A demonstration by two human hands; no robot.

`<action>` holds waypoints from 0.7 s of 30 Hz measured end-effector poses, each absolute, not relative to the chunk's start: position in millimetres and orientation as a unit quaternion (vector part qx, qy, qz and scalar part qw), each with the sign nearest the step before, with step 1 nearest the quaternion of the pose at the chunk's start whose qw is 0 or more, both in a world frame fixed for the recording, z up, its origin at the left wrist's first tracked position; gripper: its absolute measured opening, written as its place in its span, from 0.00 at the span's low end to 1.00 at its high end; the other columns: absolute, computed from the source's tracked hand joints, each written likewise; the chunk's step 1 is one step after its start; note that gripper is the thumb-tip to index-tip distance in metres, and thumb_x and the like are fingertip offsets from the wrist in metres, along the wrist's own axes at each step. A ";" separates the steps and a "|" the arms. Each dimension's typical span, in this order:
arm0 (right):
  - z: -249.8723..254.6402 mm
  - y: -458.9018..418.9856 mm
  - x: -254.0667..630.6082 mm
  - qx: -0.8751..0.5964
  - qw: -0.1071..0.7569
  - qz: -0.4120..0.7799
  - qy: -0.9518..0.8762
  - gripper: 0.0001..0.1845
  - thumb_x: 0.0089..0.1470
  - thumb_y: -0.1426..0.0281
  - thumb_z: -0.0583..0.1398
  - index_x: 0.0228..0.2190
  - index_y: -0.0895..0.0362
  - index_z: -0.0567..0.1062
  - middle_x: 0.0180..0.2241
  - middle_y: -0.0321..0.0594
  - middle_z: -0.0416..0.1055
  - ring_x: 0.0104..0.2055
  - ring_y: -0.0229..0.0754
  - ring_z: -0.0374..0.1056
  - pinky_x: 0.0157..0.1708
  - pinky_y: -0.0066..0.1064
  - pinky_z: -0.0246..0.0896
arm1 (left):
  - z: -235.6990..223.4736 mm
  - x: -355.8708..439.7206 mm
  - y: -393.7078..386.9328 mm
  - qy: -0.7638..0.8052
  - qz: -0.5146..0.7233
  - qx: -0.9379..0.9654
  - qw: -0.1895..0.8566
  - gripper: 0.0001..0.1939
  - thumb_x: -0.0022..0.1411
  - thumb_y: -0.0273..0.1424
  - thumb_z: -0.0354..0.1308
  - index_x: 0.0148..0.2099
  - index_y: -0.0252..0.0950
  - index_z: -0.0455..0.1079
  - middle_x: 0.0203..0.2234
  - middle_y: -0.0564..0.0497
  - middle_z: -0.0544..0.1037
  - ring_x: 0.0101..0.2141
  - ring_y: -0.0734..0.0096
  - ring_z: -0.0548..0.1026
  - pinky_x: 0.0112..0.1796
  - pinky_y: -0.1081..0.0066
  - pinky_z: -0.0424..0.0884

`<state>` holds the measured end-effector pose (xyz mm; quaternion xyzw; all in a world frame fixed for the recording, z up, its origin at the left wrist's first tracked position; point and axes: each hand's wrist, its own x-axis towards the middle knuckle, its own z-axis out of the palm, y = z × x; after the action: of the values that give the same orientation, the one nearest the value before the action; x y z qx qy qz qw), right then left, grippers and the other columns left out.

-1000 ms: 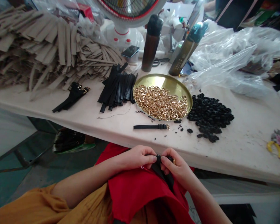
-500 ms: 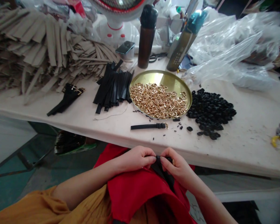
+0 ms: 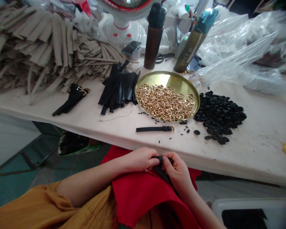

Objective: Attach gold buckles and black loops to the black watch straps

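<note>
The person's 2 hands meet low over a red cloth (image 3: pixel 143 192) on the lap, just in front of the near edge of the table (image 3: pixel 119 135). Between them is a small black strap (image 3: pixel 160 159), mostly covered by the fingers.

The left forearm slants up from the lower left, and the wrist is nearly straight. The left hand (image 3: pixel 143 159) shows its back; its thumb and index finger are closed in a pinch on the strap's left part, the other fingers curled underneath and partly hidden.

The right forearm rises steeply from the lower right, leaning inward. The right hand (image 3: pixel 177 167) has its index finger arched over the top and its thumb pressed on the near side, closed on the strap's right part. A gold buckle (image 3: pixel 174 164) peeks out beside its fingers. The 2 thumb tips sit near each other, with a short piece of black between.

On the table beyond lies 1 buckled strap (image 3: pixel 152 129), flat and nearly level. Behind it stands a round gold tray (image 3: pixel 169 78) of gold buckles (image 3: pixel 165 103), with a heap of black loops (image 3: pixel 220 111) just right.
</note>
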<state>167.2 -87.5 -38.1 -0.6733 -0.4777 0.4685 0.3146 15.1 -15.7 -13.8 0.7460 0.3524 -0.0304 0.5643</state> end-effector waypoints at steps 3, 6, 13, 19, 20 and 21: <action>-45.9 -86.4 166.5 -0.686 0.316 0.461 -0.467 0.15 0.51 0.58 0.53 0.28 0.57 0.68 0.17 0.33 0.62 0.19 0.36 0.57 0.20 0.27 0.53 | -19.7 17.2 -20.6 0.379 -0.036 0.799 0.466 0.13 0.58 0.35 0.44 0.31 0.33 0.67 0.25 0.48 0.73 0.26 0.69 0.69 0.25 0.74 0.58; -50.7 -85.4 169.9 -0.677 0.303 0.500 -0.446 0.15 0.50 0.57 0.54 0.27 0.57 0.66 0.15 0.31 0.60 0.17 0.34 0.55 0.17 0.26 0.50 | -24.4 17.4 -23.4 0.396 -0.034 0.792 0.464 0.13 0.58 0.34 0.44 0.31 0.33 0.67 0.26 0.48 0.73 0.26 0.69 0.69 0.24 0.74 0.58; -37.9 -87.5 181.2 -0.606 0.276 0.577 -0.472 0.16 0.52 0.60 0.51 0.39 0.57 0.64 0.18 0.29 0.60 0.18 0.33 0.56 0.18 0.24 0.51 | -13.6 6.8 -15.2 0.321 -0.061 0.651 0.686 0.14 0.60 0.34 0.42 0.28 0.33 0.63 0.21 0.54 0.70 0.21 0.78 0.65 0.23 0.78 0.60; -31.2 -90.9 188.8 -0.552 0.240 0.577 -0.552 0.16 0.53 0.64 0.52 0.43 0.55 0.65 0.35 0.40 0.68 0.29 0.36 0.63 0.29 0.28 0.59 | -16.1 7.6 -22.4 0.318 -0.062 0.604 0.728 0.15 0.60 0.36 0.43 0.28 0.33 0.64 0.20 0.54 0.70 0.19 0.79 0.65 0.23 0.78 0.62; -31.5 -92.1 189.2 -0.547 0.240 0.578 -0.556 0.16 0.53 0.64 0.52 0.44 0.55 0.65 0.37 0.41 0.68 0.30 0.37 0.63 0.30 0.28 0.60 | -17.1 8.2 -23.6 0.319 -0.061 0.597 0.733 0.14 0.60 0.36 0.43 0.29 0.33 0.64 0.20 0.54 0.70 0.19 0.79 0.65 0.23 0.78 0.62; -32.4 -93.5 189.2 -0.548 0.243 0.580 -0.552 0.16 0.53 0.64 0.51 0.44 0.55 0.65 0.37 0.41 0.68 0.30 0.36 0.63 0.29 0.28 0.60 | -17.8 8.6 -24.3 0.322 -0.060 0.593 0.736 0.14 0.60 0.36 0.43 0.29 0.33 0.64 0.20 0.54 0.70 0.19 0.80 0.65 0.23 0.78 0.62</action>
<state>189.2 -93.5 -32.4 -0.5480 -0.5519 0.5798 0.2429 8.6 -24.3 -17.8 0.5928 0.3221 -0.0597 0.7357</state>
